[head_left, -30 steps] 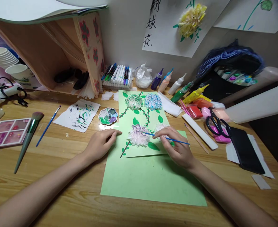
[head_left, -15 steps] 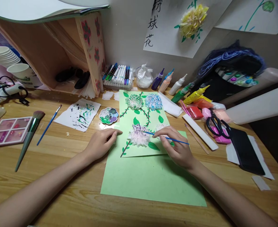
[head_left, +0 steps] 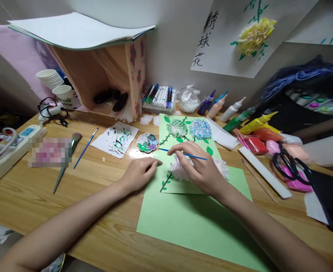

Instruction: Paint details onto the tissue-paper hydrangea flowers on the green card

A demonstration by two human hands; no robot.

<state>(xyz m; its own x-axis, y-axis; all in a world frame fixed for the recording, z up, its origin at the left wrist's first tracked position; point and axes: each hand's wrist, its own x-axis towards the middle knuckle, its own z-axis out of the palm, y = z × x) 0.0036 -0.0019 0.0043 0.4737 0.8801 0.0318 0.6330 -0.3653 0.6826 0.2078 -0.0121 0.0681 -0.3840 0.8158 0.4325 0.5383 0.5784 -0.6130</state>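
My right hand (head_left: 199,166) pinches a thin blue paintbrush (head_left: 196,156) above the green picture sheet (head_left: 210,150). The brush tip points left, close to the flower-shaped paint palette (head_left: 147,142) with its green, grey and purple paint. My left hand (head_left: 139,173) lies at the sheet's left edge, holding nothing, index finger stretched onto the paper. A raised green-tinted paper flower (head_left: 177,128) and a blue one (head_left: 200,129) are at the top of the sheet. Below them, a pale flower with purple touches (head_left: 177,170) is partly covered by my right hand, and another pale flower (head_left: 221,168) shows beside it.
Left of the palette lie a paint-smeared paper (head_left: 115,139), another blue brush (head_left: 86,147) and a large makeup brush (head_left: 62,170). Marker pens (head_left: 159,99) and paint bottles (head_left: 231,109) line the back. Black scissors (head_left: 292,166) and a white bar (head_left: 265,173) are at right.
My right hand has carried the paintbrush from the purple-touched flower up and left toward the palette. My left hand stays by the sheet's edge. The view has turned left.
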